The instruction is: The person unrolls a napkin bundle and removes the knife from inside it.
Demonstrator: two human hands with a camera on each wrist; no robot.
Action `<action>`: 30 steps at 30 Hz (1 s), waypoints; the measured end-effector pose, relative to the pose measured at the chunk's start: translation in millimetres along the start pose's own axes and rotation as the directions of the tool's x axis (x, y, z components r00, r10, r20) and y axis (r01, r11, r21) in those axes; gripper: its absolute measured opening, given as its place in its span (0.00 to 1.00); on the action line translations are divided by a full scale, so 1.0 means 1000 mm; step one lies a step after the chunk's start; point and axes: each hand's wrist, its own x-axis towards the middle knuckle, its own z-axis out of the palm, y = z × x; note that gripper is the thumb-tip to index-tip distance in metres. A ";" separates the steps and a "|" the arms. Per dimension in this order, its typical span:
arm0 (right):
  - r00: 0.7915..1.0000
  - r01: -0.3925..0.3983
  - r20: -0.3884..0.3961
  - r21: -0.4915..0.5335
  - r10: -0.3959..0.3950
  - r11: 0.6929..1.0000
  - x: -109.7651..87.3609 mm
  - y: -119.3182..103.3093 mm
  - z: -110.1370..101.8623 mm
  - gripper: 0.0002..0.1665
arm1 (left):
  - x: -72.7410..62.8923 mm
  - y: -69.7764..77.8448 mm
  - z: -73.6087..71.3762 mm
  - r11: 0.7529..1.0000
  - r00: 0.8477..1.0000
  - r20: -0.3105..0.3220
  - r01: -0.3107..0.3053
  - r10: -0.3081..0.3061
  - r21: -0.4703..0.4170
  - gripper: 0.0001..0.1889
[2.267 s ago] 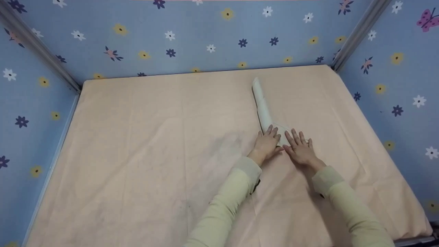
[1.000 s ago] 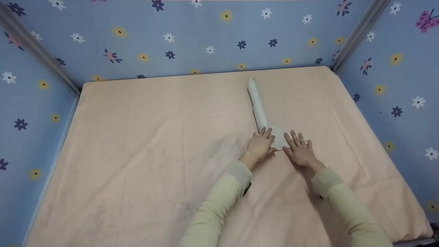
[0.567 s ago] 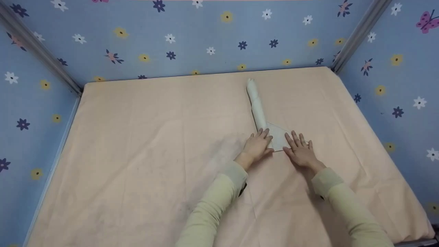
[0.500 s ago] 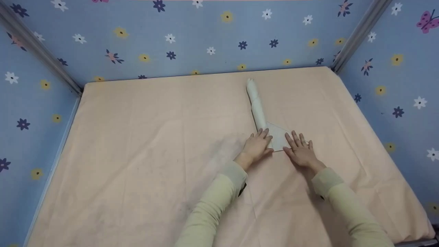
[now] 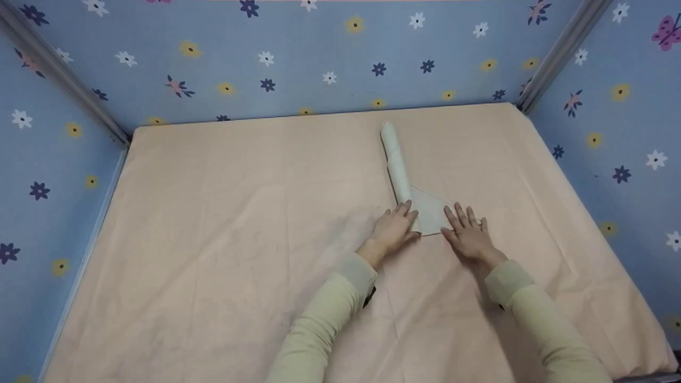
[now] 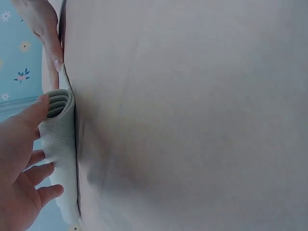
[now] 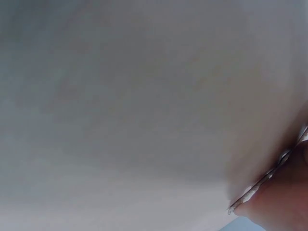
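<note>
On one peach sheet (image 5: 234, 239), two hands (image 5: 392, 229) (image 5: 469, 237) on one part-rolled cloth (image 5: 396, 167).

Looks like a small booth, 3 sides shown; can't tell if in a home or workplace. Blue floral-print back wall (image 5: 298, 53) runs along far edge of the peach cloth-covered worktop (image 5: 213, 229); matching L wall (image 5: 48, 223) & R wall (image 5: 628, 117) flank its side edges, R one w/ pink butterfly print (image 5: 667, 33). Grey metal L post (image 5: 66, 77) & R post (image 5: 564, 56) at far corners.
</note>
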 end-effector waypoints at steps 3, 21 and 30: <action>1.000 -0.003 0.006 -0.002 0.003 1.000 0.000 0.000 0.000 0.39 | -0.003 -0.001 0.000 1.000 1.000 -0.015 -0.004 0.004 -0.006 0.30; 1.000 -0.019 0.022 0.014 0.018 1.000 0.000 -0.001 0.002 0.40 | -0.015 -0.007 0.006 0.998 0.997 -0.075 0.011 -0.007 0.055 0.29; 1.000 -0.002 0.002 0.016 0.002 1.000 0.001 0.004 0.003 0.43 | -0.012 0.003 -0.004 0.996 0.999 0.018 0.047 -0.048 0.081 0.35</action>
